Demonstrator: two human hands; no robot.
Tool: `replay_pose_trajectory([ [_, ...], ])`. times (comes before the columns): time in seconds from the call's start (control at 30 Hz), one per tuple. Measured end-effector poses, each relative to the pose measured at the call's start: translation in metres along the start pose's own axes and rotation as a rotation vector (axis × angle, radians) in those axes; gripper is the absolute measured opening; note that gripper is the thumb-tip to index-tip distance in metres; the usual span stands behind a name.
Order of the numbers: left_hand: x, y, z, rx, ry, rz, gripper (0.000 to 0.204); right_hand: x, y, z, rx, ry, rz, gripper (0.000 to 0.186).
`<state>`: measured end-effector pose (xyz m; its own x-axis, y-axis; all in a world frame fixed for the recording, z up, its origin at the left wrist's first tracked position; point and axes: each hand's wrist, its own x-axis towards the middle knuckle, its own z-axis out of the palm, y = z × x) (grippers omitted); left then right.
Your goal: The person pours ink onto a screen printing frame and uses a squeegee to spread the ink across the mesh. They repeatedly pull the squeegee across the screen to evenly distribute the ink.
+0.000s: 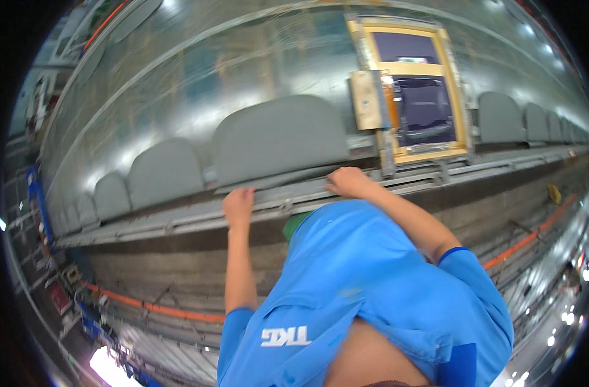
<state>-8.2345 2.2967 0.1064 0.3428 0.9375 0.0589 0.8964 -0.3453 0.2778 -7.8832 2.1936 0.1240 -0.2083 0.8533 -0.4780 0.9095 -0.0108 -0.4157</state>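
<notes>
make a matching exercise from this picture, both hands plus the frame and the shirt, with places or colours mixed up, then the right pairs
Things
1. left hand
2. right hand
3. frame
4. shirt

Places and colours
A. blue
B. by the lower right corner of the large grey panel
C. yellow, around dark panes
D. by the lower left corner of that panel

Pairs: 1-D, 2-B, 3-C, 4-A
</notes>
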Motion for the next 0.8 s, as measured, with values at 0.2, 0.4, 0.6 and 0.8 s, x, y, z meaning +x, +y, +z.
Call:
replay_pose_trajectory([
  [0.2,0.003,0.007,0.011,-0.263,-0.06,0.033,0.028,0.008,0.0,0.002,0.262,0.24,-0.144,0.037],
  [0.4,0.009,0.029,0.012,-0.006,-0.293,-0.128,0.031,0.017,0.0,0.022,0.154,0.027,-0.107,0.039],
  [0.6,0.002,0.045,0.011,-0.194,-0.236,-0.063,0.038,-0.029,0.009,-0.028,0.223,0.056,-0.127,0.036],
  [0.8,0.016,0.072,0.007,0.096,-0.484,-0.144,0.038,-0.115,0.075,-0.087,0.566,0.298,-0.279,0.033],
])
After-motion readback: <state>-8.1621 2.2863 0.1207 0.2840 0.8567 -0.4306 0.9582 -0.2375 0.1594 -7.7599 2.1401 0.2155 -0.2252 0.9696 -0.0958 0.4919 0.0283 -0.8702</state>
